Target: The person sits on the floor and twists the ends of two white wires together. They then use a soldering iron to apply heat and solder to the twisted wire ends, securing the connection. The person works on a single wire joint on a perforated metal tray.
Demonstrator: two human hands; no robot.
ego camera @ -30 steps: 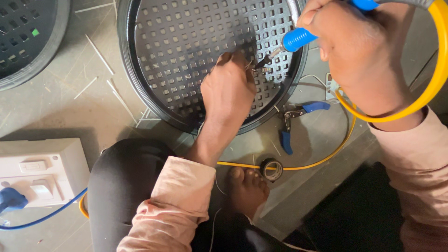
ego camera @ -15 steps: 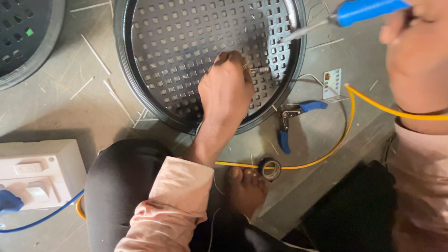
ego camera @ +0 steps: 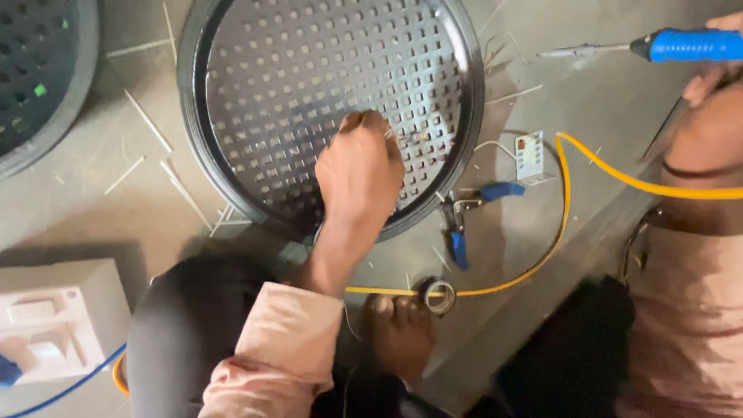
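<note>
The left hand point(ego camera: 360, 174) rests on the round dark metal grille with square holes point(ego camera: 309, 85), which lies flat on the floor point(ego camera: 93, 209), and its fingertips are pinched together on small thin wires near the grille's right side. The right hand point(ego camera: 716, 73) is closed around the blue-handled tool with a thin metal tip point(ego camera: 642, 48), well apart at the upper right. The tool's long axis lies nearly level and its tip points left toward the grille, so the left hand is much nearer to the wires.
</note>
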